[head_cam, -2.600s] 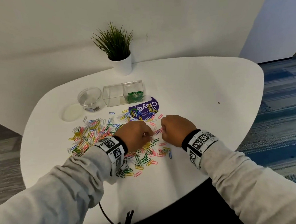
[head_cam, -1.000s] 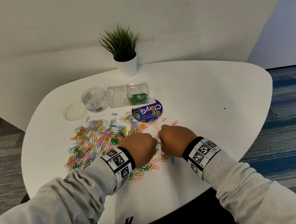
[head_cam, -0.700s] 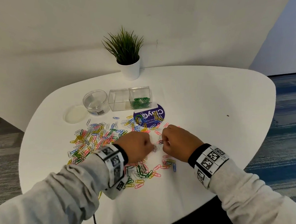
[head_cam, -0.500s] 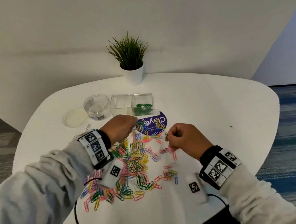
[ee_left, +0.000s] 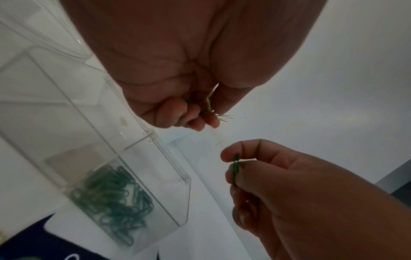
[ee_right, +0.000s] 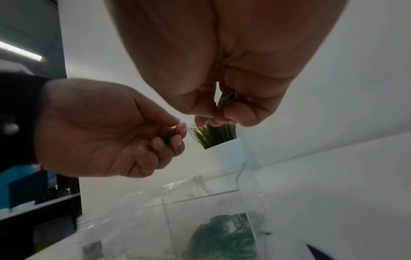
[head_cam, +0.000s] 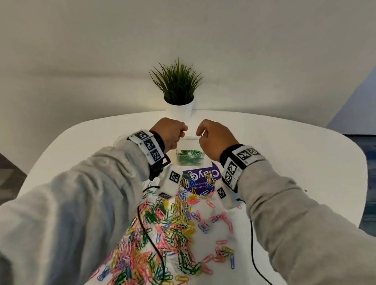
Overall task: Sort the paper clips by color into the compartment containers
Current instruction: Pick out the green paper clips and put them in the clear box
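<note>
Moved: both hands lifted off the loose clip pile (head_cam: 166,233) & carried fwd, now above the clear container (ee_left: 106,158).
L hand (head_cam: 170,131): fingers curled, green clips (ee_right: 170,136) pinched.
R hand (head_cam: 213,137): green clip (ee_left: 235,168) pinched btwn thumb & fingertips.
Green compartment (head_cam: 189,156): already part-filled w/ green clips, directly below.
Meaning: drop judged imminent; most colours are left unsorted on the table (head_cam: 291,159).

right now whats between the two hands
In the head view, the clear container holding green clips shows below the gap between the left hand and right hand.
</note>
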Tool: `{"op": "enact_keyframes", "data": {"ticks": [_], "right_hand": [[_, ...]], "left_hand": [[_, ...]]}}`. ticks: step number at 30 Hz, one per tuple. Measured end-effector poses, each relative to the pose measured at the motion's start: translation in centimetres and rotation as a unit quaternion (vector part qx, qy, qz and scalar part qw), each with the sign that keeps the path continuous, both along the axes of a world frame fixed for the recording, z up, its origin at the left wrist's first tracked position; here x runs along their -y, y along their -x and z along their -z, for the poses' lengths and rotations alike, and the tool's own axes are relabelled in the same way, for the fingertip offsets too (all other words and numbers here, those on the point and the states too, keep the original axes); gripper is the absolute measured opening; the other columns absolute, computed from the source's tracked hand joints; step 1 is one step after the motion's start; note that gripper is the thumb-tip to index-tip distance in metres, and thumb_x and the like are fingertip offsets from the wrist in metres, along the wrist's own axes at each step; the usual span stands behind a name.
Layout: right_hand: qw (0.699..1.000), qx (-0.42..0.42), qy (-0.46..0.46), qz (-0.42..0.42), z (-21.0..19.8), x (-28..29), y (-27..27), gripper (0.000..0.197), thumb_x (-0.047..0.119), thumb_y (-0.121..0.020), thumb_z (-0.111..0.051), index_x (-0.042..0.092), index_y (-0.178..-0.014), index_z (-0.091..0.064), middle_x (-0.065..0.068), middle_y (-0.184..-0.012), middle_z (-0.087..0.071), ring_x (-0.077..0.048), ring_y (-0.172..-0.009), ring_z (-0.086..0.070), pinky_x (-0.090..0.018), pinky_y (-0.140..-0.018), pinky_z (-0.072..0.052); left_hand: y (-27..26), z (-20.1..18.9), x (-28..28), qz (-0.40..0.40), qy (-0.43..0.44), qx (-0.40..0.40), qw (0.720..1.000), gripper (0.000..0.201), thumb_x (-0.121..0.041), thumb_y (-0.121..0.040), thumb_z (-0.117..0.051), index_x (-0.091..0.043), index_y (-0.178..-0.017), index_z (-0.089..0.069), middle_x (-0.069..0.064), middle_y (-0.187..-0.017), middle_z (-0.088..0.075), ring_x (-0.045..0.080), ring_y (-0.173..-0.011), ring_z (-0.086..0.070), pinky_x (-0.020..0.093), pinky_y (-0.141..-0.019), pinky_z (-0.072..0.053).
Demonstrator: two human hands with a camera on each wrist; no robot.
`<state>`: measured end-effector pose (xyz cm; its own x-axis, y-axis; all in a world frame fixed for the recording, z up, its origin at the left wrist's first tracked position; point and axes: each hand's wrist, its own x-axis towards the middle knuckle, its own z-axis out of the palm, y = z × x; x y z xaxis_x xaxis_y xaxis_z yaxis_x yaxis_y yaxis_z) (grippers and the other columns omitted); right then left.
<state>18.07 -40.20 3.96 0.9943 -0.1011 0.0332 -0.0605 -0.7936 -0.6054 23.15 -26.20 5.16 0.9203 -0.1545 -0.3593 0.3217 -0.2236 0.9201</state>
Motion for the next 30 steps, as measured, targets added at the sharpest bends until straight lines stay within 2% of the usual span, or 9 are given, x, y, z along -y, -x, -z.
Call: {"op": "enact_keyframes", "data": {"ticks": [6, 10, 13, 16, 18, 20, 22, 25, 30], "right_hand": [[0.999, -0.034, -0.032, -0.022, -0.3, -0.5, -1.1, 0.04, 0.009, -0.092, -0.049, 0.017, -0.132, -0.051, 0.0, -0.118, -0.064, -0.019, -0.108, -0.059, -0.029, -0.089, -0.045], [0.998, 0.009, -0.041, -0.043, 0.0, 0.2, 2.4, 0.038, 0.006, -0.09, -0.05, 0.02, -0.124, -0.056, 0.004, -0.122, -0.065, -0.011, -0.113, -0.06, -0.031, -0.1, -0.046], [0.991, -0.042, 0.065, -0.106, 1.7, 0.0, 6.8, 0.032, 0.012, -0.097, -0.048, 0.026, -0.125, -0.058, 0.004, -0.125, -0.063, -0.015, -0.112, -0.06, -0.032, -0.098, -0.048], [0.965, -0.102, 0.141, -0.194, 4.6, -1.0, 10.3, 0.044, 0.013, -0.097, -0.046, 0.027, -0.138, -0.053, 0.001, -0.142, -0.053, -0.019, -0.125, -0.053, -0.037, -0.105, -0.044], [0.934, -0.083, 0.194, -0.287, 6.5, -2.1, 11.3, 0.045, 0.016, -0.095, -0.05, 0.019, -0.141, -0.052, -0.004, -0.147, -0.049, -0.025, -0.133, -0.047, -0.045, -0.106, -0.044], [0.914, -0.079, 0.237, -0.321, 8.6, -2.4, 11.3, 0.048, 0.025, -0.097, -0.048, 0.015, -0.143, -0.048, -0.007, -0.151, -0.044, -0.03, -0.139, -0.04, -0.05, -0.107, -0.041], [0.927, -0.072, 0.261, -0.261, 8.2, -2.5, 11.7, 0.046, 0.03, -0.099, -0.043, 0.02, -0.144, -0.047, -0.003, -0.153, -0.04, -0.025, -0.14, -0.038, -0.045, -0.111, -0.038], [0.949, -0.035, 0.249, -0.191, 7.8, -2.5, 11.5, 0.032, 0.029, -0.098, -0.042, 0.019, -0.123, -0.06, 0.001, -0.129, -0.055, -0.021, -0.118, -0.054, -0.035, -0.096, -0.046], [0.96, -0.036, 0.229, -0.157, 5.6, -3.7, 9.0, 0.029, 0.02, -0.095, -0.046, 0.022, -0.12, -0.061, 0.001, -0.116, -0.058, -0.021, -0.108, -0.058, -0.036, -0.089, -0.049]], "left_hand": [[-0.5, 0.1, -1.0, 0.079, 0.078, -0.067, 0.992, 0.031, -0.028, -0.102, -0.046, -0.004, -0.099, -0.065, 0.012, -0.098, -0.064, 0.024, -0.091, -0.058, 0.031, -0.07, -0.044], [0.6, -0.2, -3.9, 0.117, 0.1, -0.045, 0.987, 0.023, -0.023, -0.1, -0.051, -0.009, -0.102, -0.069, 0.009, -0.119, -0.067, 0.024, -0.118, -0.058, 0.041, -0.099, -0.045], [3.1, -0.6, -6.1, 0.192, -0.028, 0.05, 0.98, 0.012, -0.015, -0.097, -0.057, -0.014, -0.104, -0.068, 0.003, -0.117, -0.068, 0.019, -0.112, -0.064, 0.041, -0.1, -0.05], [6.5, 0.9, -8.4, 0.338, -0.308, 0.185, 0.87, 0.015, -0.027, -0.1, -0.052, -0.028, -0.103, -0.066, -0.008, -0.112, -0.068, 0.009, -0.099, -0.064, 0.04, -0.096, -0.053], [8.6, 2.9, -10.1, 0.4, -0.45, 0.234, 0.764, 0.029, -0.04, -0.101, -0.047, -0.032, -0.126, -0.06, -0.009, -0.131, -0.057, 0.011, -0.119, -0.054, 0.035, -0.107, -0.042], [10.3, 4.9, -11.6, 0.433, -0.496, 0.249, 0.71, 0.044, -0.045, -0.101, -0.045, -0.029, -0.141, -0.049, -0.004, -0.147, -0.046, 0.018, -0.136, -0.042, 0.035, -0.113, -0.035], [11.5, 6.0, -13.2, 0.446, -0.487, 0.252, 0.707, 0.046, -0.045, -0.101, -0.043, -0.026, -0.143, -0.048, 0.0, -0.152, -0.039, 0.022, -0.141, -0.037, 0.037, -0.114, -0.034], [12.4, 6.6, -15.2, 0.416, -0.473, 0.242, 0.738, 0.046, -0.044, -0.101, -0.044, -0.03, -0.145, -0.046, -0.005, -0.159, -0.03, 0.016, -0.144, -0.031, 0.031, -0.117, -0.028], [12.0, 7.2, -16.8, 0.356, -0.434, 0.301, 0.771, 0.037, -0.034, -0.101, -0.046, -0.028, -0.135, -0.058, -0.008, -0.142, -0.051, 0.013, -0.13, -0.047, 0.025, -0.108, -0.036]]}}
